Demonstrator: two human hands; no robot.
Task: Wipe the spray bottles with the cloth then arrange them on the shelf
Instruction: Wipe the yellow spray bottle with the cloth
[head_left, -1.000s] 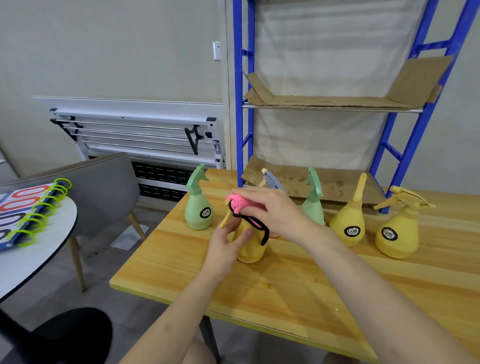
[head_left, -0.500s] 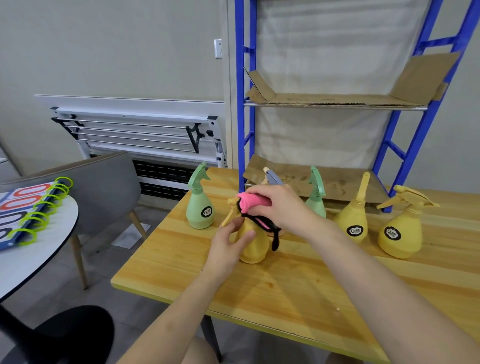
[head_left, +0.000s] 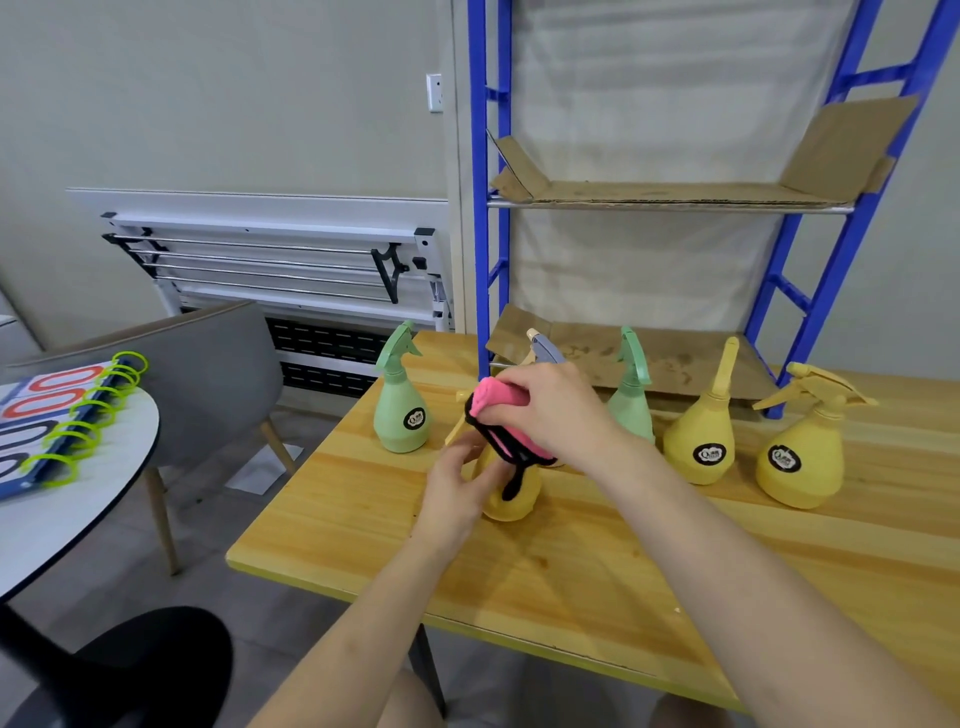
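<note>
Wooden desk (head_left: 597, 561) with a blue shelf (head_left: 670, 200) right behind its far edge. Near the left edge, the left hand (head_left: 457, 483) grips an upright yellow spray bottle (head_left: 511, 493) — the right hand (head_left: 550, 410) clutches a pink cloth (head_left: 501, 415) against its top. Shelf lies straight beyond, so the right looks nearer.

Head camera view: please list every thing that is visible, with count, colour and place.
spray bottles: six; two green, three yellow, one mostly hidden behind the right hand; all on table
cloth: one, pink with black edge; on the held yellow bottle
table: one, wooden
shelf: one, blue frame, cardboard-lined, no bottles on it
chair: one, grey; left
round table: one, white; far left
left hand: steadies the yellow bottle
right hand: grips the cloth
</note>
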